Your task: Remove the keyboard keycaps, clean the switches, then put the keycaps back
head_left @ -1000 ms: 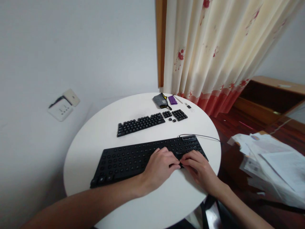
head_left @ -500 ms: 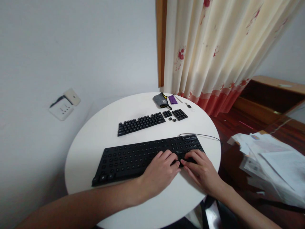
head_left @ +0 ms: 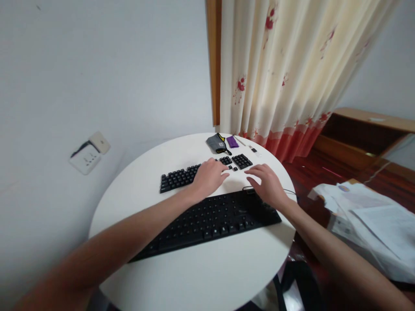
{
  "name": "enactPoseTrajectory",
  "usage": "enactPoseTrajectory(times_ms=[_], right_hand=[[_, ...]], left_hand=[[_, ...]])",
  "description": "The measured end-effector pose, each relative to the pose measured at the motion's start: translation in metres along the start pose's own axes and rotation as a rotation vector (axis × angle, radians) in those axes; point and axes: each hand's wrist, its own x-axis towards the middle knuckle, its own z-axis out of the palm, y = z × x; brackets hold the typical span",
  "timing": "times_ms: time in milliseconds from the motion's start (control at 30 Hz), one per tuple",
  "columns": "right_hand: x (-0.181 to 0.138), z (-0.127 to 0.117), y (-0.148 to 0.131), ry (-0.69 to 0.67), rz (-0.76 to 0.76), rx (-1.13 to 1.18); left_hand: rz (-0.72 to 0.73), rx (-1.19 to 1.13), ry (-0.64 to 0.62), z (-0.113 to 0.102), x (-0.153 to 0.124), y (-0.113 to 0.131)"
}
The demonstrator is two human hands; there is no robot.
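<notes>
Left hand [head_left: 209, 176]: palm down on the right end of the loose keycap row [head_left: 178, 177], fingers close together and slightly curled, tips near the small key cluster [head_left: 226, 160]. Can't tell if it pinches a cap.
Right hand [head_left: 267, 185]: palm down, fingers spread, nothing held. It sits over the far right edge of the black keyboard [head_left: 207, 220], fingertips over bare table short of the numpad block [head_left: 241, 161].

Keyboard: near side of the table, lying at a slant, right end further from the camera. Its cable [head_left: 289, 191] leaves the far right corner. Both forearms cross over it.
Caps are laid out in keyboard order further back: long main block, small cluster, numpad block, with two or three single caps just in front of the cluster.

Surface: round white table [head_left: 207, 276], matte. At the far edge sit a grey pouch [head_left: 215, 142] with yellow trim, a purple item [head_left: 232, 141] just beside it, and a thin stick plus small bits to the right, too small to identify.

Room: plain white wall with a white wall socket [head_left: 84, 158] low on the left. Cream curtain [head_left: 285, 77] with red flowers and a red hem, wooden frame at its left edge. Dark glossy wood floor. Low wooden furniture [head_left: 366, 129] at right. Stack of papers [head_left: 372, 220] at right, near the table.

Text: key legends show as white marks, too small to read. Pouch label and paper print are unreadable.
</notes>
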Motion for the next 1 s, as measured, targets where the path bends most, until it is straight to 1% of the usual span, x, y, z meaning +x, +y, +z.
enactPoseTrajectory(times_ms=[67, 133, 200, 267, 433, 667, 867, 1000], right_hand=[[0.029, 0.014, 0.015, -0.082, 0.017, -0.116], [0.050, 0.029, 0.027, -0.200, 0.036, -0.224], [0.062, 0.041, 0.035, -0.295, 0.035, -0.302], [0.068, 0.050, 0.040, -0.339, 0.022, -0.338], [0.071, 0.062, 0.045, -0.368, -0.018, -0.349], [0.073, 0.067, 0.048, -0.393, -0.075, -0.324], [0.074, 0.064, 0.053, -0.375, -0.092, -0.301], [0.075, 0.061, 0.051, -0.394, -0.128, -0.263]], left_hand=[[-0.061, 0.046, -0.032, 0.011, 0.025, -0.010], [-0.095, 0.076, -0.056, 0.024, 0.043, -0.015], [-0.097, 0.088, -0.064, 0.035, 0.055, -0.016], [-0.082, 0.093, -0.070, 0.043, 0.062, -0.016], [-0.048, 0.108, -0.085, 0.057, 0.069, -0.019], [-0.026, 0.106, -0.089, 0.070, 0.069, -0.019], [-0.039, 0.097, -0.083, 0.070, 0.068, -0.014], [-0.053, 0.090, -0.067, 0.063, 0.063, -0.011]])
